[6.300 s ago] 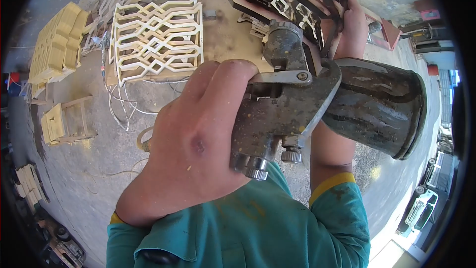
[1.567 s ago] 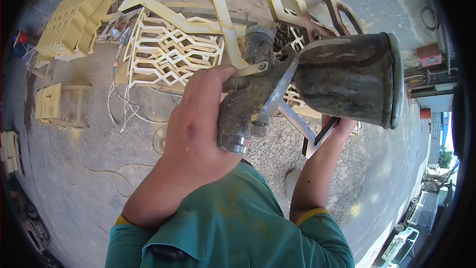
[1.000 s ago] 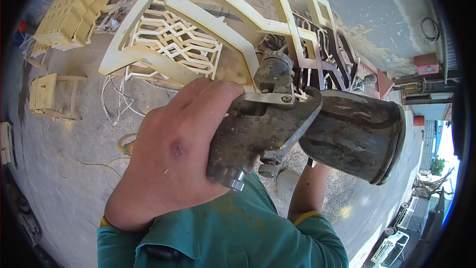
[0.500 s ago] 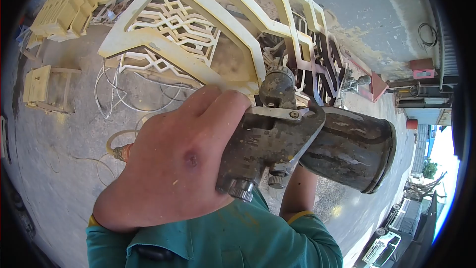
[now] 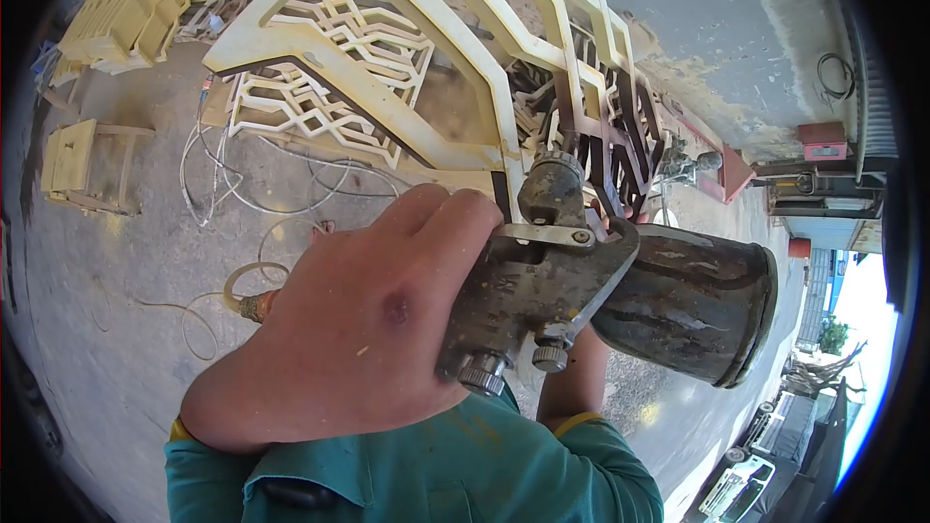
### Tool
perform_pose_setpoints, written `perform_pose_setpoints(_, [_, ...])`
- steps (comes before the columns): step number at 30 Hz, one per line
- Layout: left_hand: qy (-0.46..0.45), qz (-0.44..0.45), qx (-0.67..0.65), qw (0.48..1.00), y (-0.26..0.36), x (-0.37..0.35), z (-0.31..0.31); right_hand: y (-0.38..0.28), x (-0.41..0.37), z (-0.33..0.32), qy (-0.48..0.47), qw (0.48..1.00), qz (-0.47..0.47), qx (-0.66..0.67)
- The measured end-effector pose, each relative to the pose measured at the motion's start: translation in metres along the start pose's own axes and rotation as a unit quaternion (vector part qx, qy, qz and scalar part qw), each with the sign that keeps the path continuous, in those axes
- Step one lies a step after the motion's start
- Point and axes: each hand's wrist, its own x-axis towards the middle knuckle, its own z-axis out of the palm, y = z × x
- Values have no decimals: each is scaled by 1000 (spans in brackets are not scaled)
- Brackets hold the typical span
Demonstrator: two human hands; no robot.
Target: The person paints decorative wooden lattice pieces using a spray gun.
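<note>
A paint-crusted spray gun [image 5: 542, 281] sits at the centre of the view, close to the person's chest, with the left hand [image 5: 358, 329] clamped around its grip and one finger hooked over the top by the trigger. The nozzle points up and away at a tall lattice panel [image 5: 455, 48], cream on its near bars and dark brown [image 5: 630, 136] further right. The streaked paint cup [image 5: 688, 300] juts sideways to the right, seemingly tilted that way by the turn of the wrist. The right forearm [image 5: 573, 378] rises behind the gun toward the panel, apparently to prop it on edge. That hand is hidden by gun and cup, so its grip cannot be told. A hose with a brass fitting [image 5: 254, 305] coils over the concrete floor [image 5: 126, 329] below the left hand. Beyond lie a flat lattice [image 5: 329, 68], a stack of yellow blocks [image 5: 126, 0] and a small wooden frame [image 5: 82, 165], spread apart, likely for drying
</note>
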Motion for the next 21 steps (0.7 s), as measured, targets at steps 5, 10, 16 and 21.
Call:
perform_pose_setpoints(5, [44, 1, 16, 999, -5, 3, 6, -10, 9, 13, 13, 1000, -24, -9])
perform_pose_setpoints(10, [120, 35, 22, 992, -12, 8, 13, -15, 11, 19, 27, 999, -34, -13])
perform_pose_setpoints(16, [31, 18, -13, 999, -13, 7, 14, -13, 11, 15, 37, 999, -37, -12])
perform_pose_setpoints(21, [11, 6, 1, 1000, -14, 10, 16, -14, 12, 14, 47, 998, -40, -13])
